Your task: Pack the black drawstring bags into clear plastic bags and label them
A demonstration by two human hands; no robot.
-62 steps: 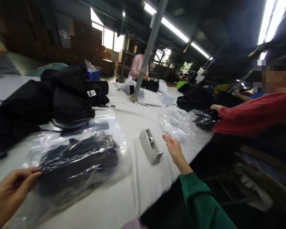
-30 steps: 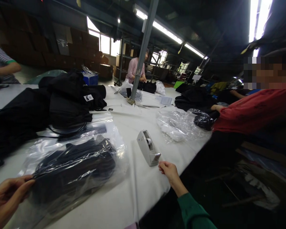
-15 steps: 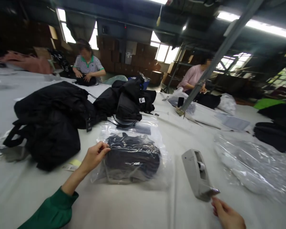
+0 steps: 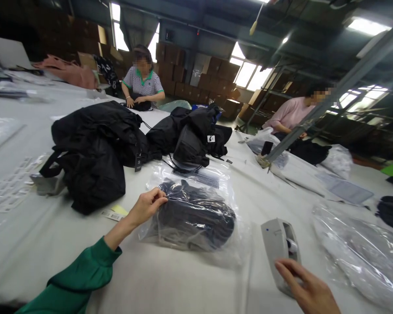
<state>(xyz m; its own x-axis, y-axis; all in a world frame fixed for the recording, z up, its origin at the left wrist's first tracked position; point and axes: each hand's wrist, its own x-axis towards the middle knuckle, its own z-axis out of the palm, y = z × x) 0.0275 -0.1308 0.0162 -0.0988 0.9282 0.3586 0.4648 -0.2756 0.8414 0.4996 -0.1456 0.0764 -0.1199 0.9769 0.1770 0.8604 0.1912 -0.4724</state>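
A clear plastic bag [image 4: 196, 226] with a folded dark item inside lies flat in front of me. At its upper left side, my left hand [image 4: 149, 205] is closed, pinching the plastic between thumb and fingers. My right hand [image 4: 304, 283] is above the front end of a grey tape dispenser [image 4: 272, 237], partly covering it. Its thumb and index finger are close together; anything thin between them cannot be made out. A white roll [image 4: 292, 245] shows in the dispenser's slot.
Black drawstring backpacks [image 4: 98, 165] are heaped behind the bag to the left. Sticker sheets [image 4: 13, 187] lie at left, clear plastic bags [image 4: 356, 248] at right. A slanted metal post [image 4: 330, 96] rises at right. Two co-workers [image 4: 144, 85] handle dark items across the table.
My right hand has moved from the dispenser's front tip to above its body. My left hand keeps its pinch on the bag. The view has swung left.
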